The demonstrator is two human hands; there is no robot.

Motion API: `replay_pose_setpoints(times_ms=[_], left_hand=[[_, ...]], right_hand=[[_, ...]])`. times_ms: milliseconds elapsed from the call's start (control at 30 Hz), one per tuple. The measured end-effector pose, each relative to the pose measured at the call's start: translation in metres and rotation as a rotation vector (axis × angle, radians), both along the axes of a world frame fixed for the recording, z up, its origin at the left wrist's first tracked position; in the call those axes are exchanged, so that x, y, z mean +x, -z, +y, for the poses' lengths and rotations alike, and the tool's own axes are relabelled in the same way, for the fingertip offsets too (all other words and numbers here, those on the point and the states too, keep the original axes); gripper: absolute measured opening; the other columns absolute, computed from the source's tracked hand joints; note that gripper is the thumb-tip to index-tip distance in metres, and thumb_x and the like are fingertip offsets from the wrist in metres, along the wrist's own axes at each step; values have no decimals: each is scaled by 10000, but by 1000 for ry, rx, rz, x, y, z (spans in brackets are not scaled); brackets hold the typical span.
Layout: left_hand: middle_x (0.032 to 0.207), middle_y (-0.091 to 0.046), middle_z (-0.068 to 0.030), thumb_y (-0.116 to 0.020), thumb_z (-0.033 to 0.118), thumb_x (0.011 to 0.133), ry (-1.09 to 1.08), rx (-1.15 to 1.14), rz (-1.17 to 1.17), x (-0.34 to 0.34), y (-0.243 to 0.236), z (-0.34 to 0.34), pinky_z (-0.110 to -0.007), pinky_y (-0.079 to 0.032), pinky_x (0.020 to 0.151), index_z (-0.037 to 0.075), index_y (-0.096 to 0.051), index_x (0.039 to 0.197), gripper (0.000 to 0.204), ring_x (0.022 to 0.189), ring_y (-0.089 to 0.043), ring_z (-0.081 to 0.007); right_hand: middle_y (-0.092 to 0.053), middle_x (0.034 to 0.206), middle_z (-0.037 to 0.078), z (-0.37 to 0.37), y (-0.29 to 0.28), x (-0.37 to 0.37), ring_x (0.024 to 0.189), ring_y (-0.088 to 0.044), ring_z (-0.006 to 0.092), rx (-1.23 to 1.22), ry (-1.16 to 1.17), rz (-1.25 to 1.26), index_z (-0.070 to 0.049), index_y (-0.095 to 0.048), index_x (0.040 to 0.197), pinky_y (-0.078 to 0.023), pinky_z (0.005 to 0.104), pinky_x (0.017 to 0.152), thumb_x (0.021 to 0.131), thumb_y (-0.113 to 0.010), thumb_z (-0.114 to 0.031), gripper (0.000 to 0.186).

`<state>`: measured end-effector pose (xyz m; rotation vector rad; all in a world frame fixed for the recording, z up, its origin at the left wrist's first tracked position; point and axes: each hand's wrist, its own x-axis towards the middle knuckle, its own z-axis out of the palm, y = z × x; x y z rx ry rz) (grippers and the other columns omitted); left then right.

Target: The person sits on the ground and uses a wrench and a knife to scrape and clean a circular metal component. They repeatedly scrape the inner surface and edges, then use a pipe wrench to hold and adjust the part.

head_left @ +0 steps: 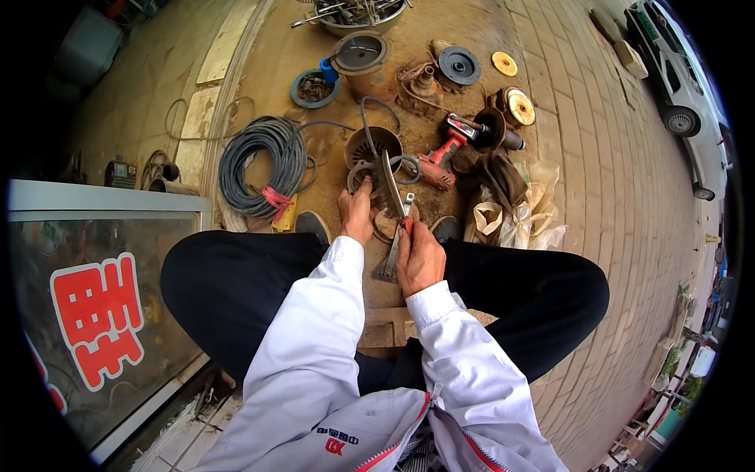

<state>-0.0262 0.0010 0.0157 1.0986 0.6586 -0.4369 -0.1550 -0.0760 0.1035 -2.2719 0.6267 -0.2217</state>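
Seated Worker Grips Long Metal Tool Amid Scattered Parts

A person in a white jacket (314,338) and black trousers (228,291) sits with knees spread, both hands at the centre of the frame. The right hand (421,258) is closed around the red grip of a long metal tool (395,193), whose narrow blade slants up and slightly left. A flat metal piece (387,270) shows beside that hand, lower in the frame; whether it belongs to the tool cannot be told. The left hand (358,214), apart from the right, has its fingertips at a metal ring (358,175) just left of the blade; whether they pinch it cannot be told.

Above the ring stands a slotted cup (383,140), with a red power tool (450,149) to its right. At centre left lies a coil of dark cable (263,161), bound with a pink tie (275,200). Toward the top are a blue bowl (296,93) of small parts, a rusty pot (379,82), a loaded basin (366,30), a black disc (458,64) and a yellow disc (504,64). Dark cloth (501,179) and plastic bags (539,208) lie right of centre. A car (684,86) is parked at upper right; a glass door (173,299) with red lettering fills the lower left.
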Motion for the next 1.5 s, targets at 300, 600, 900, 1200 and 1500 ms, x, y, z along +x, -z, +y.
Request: replay_pose_setpoints(times_ms=[300,600,900,1200,1500], left_hand=[[910,-709,-77,-724,229,962,183,-55,74,15,3,17,-330,-577,547,22,-666,1099,256,694,-698,-205],[894,-711,-63,-711,206,973,175,-16,49,16,3,6,-300,-533,511,27,-689,1065,203,603,-651,-176],[892,-712,-79,-724,219,957,190,44,97,18,4,10,-323,-521,516,22,-690,1058,224,624,-660,-181],[897,-718,-93,-719,201,957,144,34,51,23,7,9,-333,-542,526,16,-695,1015,196,645,-678,-183],[820,-703,-87,-722,230,957,169,32,38,21,6,4,-329,-509,492,2,-696,989,231,568,-635,-179]], right_hand=[[-676,904,258,1,-15,-1,734,-687,444,-110,-131,62,-138,-514,1477,-570,524,658,948,-623,-77,543],[-701,948,269,-10,7,59,847,-684,452,-169,-117,94,-106,-551,1421,-542,519,738,943,-607,-53,484],[-694,957,271,10,5,-2,822,-686,457,-143,-113,88,-95,-508,1468,-545,523,700,943,-603,-31,537],[-699,991,264,6,14,22,843,-689,456,-184,-160,55,-95,-488,1484,-557,525,735,951,-585,-31,545],[-665,956,289,-8,36,66,786,-675,475,-201,-169,40,-126,-419,1537,-550,548,690,929,-597,-69,635]])
